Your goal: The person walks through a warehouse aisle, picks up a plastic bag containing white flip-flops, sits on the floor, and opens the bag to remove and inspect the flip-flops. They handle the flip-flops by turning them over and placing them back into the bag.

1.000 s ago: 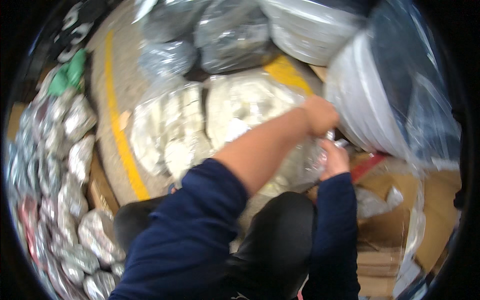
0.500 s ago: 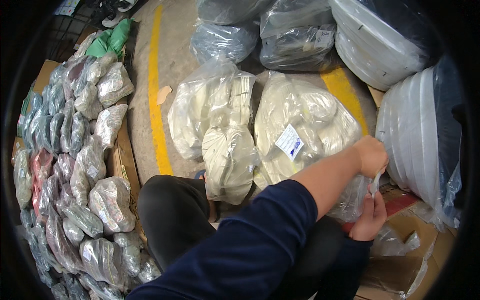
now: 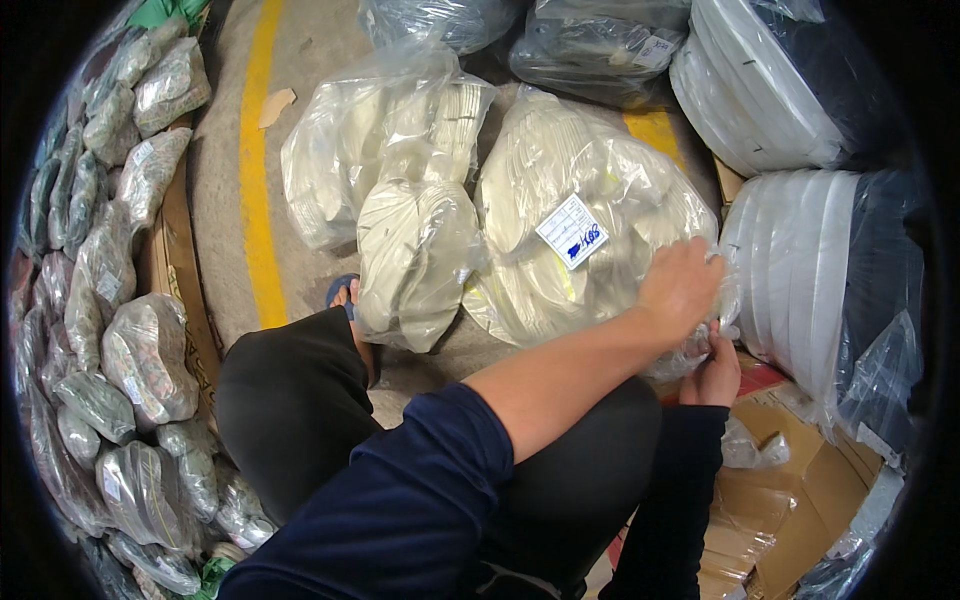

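A large clear plastic bag packed with cream, layered pieces lies in front of me, a white label with blue marks on it. Its gathered end is at the bag's near right side. My left hand reaches across from the left, its fingers curled on the gathered plastic. Just below it, my right hand pinches the same plastic between thumb and fingers. Part of the grip is hidden behind my left hand. To the left lies another clear bag of similar cream pieces, close against the first.
Many small filled plastic bags are piled at the left on cardboard. Big wrapped bundles stand at the right, and dark bagged bundles lie at the back. An open cardboard box is beside my right arm. A yellow line crosses the floor.
My view has shifted, so the scene sits further left and higher. My left hand has come down closer over the gathered plastic; the upright plastic tip between the hands no longer shows.
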The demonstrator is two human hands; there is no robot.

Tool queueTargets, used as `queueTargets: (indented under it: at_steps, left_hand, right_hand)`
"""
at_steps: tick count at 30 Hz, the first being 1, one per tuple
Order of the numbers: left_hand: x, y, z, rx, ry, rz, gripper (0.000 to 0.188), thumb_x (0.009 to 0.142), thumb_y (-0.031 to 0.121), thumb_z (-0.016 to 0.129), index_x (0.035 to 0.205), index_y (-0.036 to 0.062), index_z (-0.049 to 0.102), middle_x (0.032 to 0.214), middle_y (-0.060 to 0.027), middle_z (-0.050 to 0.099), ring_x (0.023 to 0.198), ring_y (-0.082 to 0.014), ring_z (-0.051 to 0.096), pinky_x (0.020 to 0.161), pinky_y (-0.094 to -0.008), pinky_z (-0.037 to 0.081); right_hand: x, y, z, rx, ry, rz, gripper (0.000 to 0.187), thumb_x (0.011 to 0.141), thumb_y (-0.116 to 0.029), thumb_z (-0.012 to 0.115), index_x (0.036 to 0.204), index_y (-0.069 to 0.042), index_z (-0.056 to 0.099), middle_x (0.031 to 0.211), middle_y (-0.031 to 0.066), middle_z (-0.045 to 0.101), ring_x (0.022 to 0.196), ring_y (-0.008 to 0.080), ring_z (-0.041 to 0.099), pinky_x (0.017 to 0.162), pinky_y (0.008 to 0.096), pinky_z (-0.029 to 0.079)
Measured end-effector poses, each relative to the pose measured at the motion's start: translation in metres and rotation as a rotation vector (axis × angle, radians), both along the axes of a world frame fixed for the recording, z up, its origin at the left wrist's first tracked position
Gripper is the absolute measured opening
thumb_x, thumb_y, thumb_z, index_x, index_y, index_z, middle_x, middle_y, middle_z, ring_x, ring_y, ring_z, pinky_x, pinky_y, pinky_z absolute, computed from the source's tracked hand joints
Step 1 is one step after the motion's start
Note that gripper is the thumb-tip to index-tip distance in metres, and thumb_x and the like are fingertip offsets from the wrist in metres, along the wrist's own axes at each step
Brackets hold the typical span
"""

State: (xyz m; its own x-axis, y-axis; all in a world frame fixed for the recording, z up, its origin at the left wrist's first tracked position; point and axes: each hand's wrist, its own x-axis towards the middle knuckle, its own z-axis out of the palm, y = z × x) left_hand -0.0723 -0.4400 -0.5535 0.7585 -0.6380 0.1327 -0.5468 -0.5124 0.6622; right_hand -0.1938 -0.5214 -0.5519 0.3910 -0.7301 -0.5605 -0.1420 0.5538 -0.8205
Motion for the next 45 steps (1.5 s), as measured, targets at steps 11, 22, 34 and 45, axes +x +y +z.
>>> queueTargets:
  at_steps: [11,22,34,45]
  left_hand:
    - [0.009,0.029,0.004,-0.637,0.988,0.556,0.018,0.089,0.013,0.052,0.092,0.0,0.064,0.072,-0.0053,0.061,0.063,-0.0134,0.054,0.055,-0.0308,0.043]
    - [0.006,0.066,0.006,-0.794,0.987,0.585,0.016,0.09,0.006,0.051,0.102,-0.0017,0.058,0.076,-0.0066,0.063,0.064,-0.0106,0.056,0.058,-0.0254,0.044]
    - [-0.033,0.058,0.04,-0.221,0.231,-0.212,0.032,0.084,0.017,0.065,0.111,-0.0006,0.062,0.099,-0.0193,0.067,0.088,-0.0365,0.065,0.08,-0.0433,0.051]
    - [-0.091,0.073,0.082,0.138,0.08,-0.668,0.016,0.078,0.013,0.059,0.082,0.0027,0.07,0.086,-0.013,0.069,0.084,-0.0282,0.066,0.085,-0.0385,0.046]
  right_hand:
    - [0.023,-0.021,0.008,-1.118,0.376,0.293,0.028,0.085,-0.005,0.063,0.112,0.003,0.06,0.1,0.0118,0.064,0.088,0.0173,0.061,0.08,0.0284,0.049]
    - [0.053,0.036,0.029,-1.132,0.633,1.3,0.021,0.081,-0.006,0.054,0.094,-0.006,0.07,0.091,0.0183,0.069,0.089,0.0368,0.065,0.081,0.045,0.049]
    - [0.054,-0.074,-0.022,-0.375,0.454,0.27,0.034,0.084,-0.022,0.066,0.105,0.005,0.066,0.097,0.0238,0.069,0.095,0.0388,0.066,0.085,0.0422,0.051]
    - [0.066,-0.048,-0.041,-0.923,1.348,1.043,0.035,0.087,-0.024,0.061,0.109,0.003,0.067,0.121,0.0253,0.062,0.115,0.0359,0.059,0.098,0.0408,0.048]
